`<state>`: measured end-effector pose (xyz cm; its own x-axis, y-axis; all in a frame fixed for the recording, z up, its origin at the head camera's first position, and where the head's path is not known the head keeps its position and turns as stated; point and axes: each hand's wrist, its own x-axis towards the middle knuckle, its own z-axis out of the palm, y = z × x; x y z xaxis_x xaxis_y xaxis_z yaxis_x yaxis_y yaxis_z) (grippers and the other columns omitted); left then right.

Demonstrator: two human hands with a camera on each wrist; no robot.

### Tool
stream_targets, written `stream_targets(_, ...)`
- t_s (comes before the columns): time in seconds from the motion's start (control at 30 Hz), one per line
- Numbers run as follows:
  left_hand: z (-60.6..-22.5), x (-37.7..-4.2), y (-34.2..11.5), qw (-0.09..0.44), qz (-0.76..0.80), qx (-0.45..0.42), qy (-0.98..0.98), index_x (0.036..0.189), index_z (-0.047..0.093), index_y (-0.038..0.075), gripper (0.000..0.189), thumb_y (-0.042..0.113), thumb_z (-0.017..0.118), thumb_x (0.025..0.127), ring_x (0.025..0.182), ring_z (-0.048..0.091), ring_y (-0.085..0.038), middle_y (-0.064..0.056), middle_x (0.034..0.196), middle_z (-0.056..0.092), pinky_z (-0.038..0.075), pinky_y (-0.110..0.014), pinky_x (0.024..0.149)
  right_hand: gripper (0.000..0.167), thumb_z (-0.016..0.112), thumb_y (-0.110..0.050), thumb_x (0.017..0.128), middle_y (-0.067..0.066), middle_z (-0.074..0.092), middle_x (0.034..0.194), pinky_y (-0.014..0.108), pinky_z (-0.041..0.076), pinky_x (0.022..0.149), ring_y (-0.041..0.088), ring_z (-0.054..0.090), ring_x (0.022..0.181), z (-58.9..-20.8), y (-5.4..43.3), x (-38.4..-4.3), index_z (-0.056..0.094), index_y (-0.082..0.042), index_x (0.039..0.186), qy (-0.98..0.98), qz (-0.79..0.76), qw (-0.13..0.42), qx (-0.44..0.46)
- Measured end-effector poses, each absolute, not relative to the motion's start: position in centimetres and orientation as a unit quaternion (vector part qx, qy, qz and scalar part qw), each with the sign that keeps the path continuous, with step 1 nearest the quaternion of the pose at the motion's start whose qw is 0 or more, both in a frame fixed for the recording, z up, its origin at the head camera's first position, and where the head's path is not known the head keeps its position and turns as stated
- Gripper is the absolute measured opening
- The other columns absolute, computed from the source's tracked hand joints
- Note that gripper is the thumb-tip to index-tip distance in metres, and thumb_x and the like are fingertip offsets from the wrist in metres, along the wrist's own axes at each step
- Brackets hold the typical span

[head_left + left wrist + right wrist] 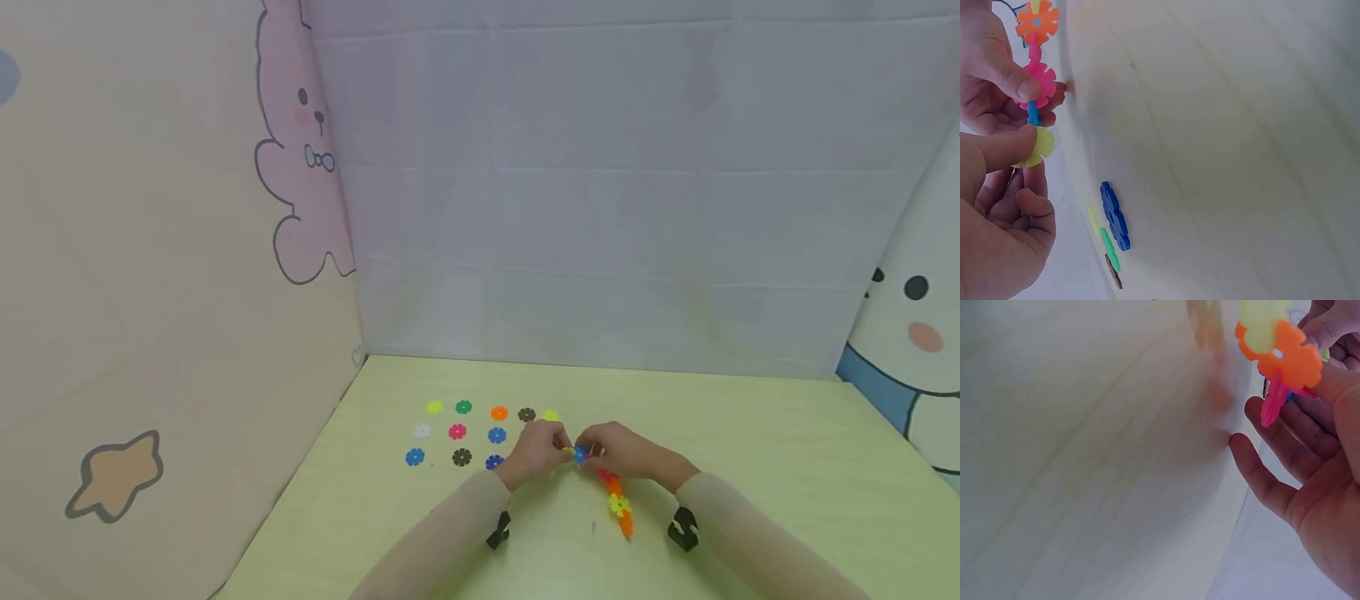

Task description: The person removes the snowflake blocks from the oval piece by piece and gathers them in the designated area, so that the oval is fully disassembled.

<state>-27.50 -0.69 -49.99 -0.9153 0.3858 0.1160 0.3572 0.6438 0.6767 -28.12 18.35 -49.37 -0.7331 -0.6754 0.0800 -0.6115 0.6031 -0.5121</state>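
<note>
My left hand (531, 450) pinches a yellow notched snowflake disc (1042, 145) between thumb and fingers. A blue disc (1033, 114), seen edge-on, stands between it and a pink disc (1041, 80), on which the thumb of my right hand (630, 452) lies. From there a linked chain of discs hangs toward me, with an orange disc (1294, 359), a yellow disc (619, 505) and another orange disc (627, 525) at its near end. Both hands are close together just over the table. Whether the held yellow disc is fully slotted into the blue one, I cannot tell.
Loose snowflake discs lie in rough rows on the pale yellow table (772, 475), left of my hands. Among them are a green disc (463, 407), a white disc (422, 431) and a dark blue disc (1115, 215). A white cloth wall (600, 208) stands behind.
</note>
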Motion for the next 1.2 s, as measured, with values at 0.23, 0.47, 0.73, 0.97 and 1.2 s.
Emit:
stream_targets(0.23, -50.0, -27.4, -0.8, 0.012, 0.368, 0.201, 0.908, 0.075, 0.063, 0.009, 0.012, 0.005, 0.074, 0.08, 0.062, 0.048, -0.005, 0.007, 0.068, 0.058, 0.043, -0.017, 0.055, 0.02, 0.072, -0.015, 0.084, -0.007, 0.063, 0.089, 0.025, 0.05, 0.07, 0.009, 0.055, 0.077, -49.2, 18.2, -28.0, 0.066, -0.007, 0.101, 0.896, -0.261, 0.067, -0.353)
stream_targets(0.47, -49.9, -27.4, -1.0, 0.018, 0.373, 0.211, 0.903, 0.076, 0.063, 0.008, 0.012, 0.004, 0.074, 0.079, 0.062, 0.049, -0.006, 0.006, 0.069, 0.059, 0.044, -0.017, 0.056, 0.02, 0.072, -0.014, 0.084, -0.006, 0.063, 0.09, 0.025, 0.051, 0.071, 0.01, 0.056, 0.078, -49.2, 18.3, -28.1, 0.066, -0.007, 0.102, 0.896, -0.262, 0.071, -0.351)
stream_targets(0.73, -49.9, -27.8, -2.5, 0.039, 0.39, 0.225, 0.892, 0.082, 0.064, 0.009, 0.011, 0.012, 0.075, 0.08, 0.066, 0.054, -0.005, 0.005, 0.076, 0.061, 0.047, -0.02, 0.06, 0.02, 0.071, -0.012, 0.084, -0.005, 0.063, 0.092, 0.027, 0.051, 0.071, 0.011, 0.058, 0.079, -49.2, 18.6, -28.3, 0.066, -0.006, 0.103, 0.898, -0.254, 0.066, -0.352)
stream_targets(0.97, -48.5, -29.0, -4.5, 0.035, 0.415, 0.174, 0.892, 0.096, 0.064, 0.006, 0.02, 0.018, 0.072, 0.084, 0.073, 0.057, -0.012, 0.0, 0.083, 0.062, 0.049, -0.025, 0.062, 0.022, 0.072, -0.015, 0.084, -0.007, 0.063, 0.093, 0.027, 0.051, 0.072, 0.012, 0.057, 0.08, -49.3, 18.7, -28.3, 0.066, -0.008, 0.105, 0.908, -0.246, 0.078, -0.329)
stream_targets(1.2, -47.0, -29.9, -5.6, 0.004, 0.437, 0.149, 0.887, 0.107, 0.064, 0.004, 0.021, 0.011, 0.067, 0.087, 0.079, 0.063, -0.017, -0.007, 0.091, 0.065, 0.05, -0.028, 0.065, 0.023, 0.071, -0.017, 0.085, -0.009, 0.062, 0.092, 0.026, 0.051, 0.073, 0.011, 0.056, 0.081, -49.5, 18.7, -28.2, 0.066, -0.01, 0.106, 0.911, -0.25, 0.087, -0.316)
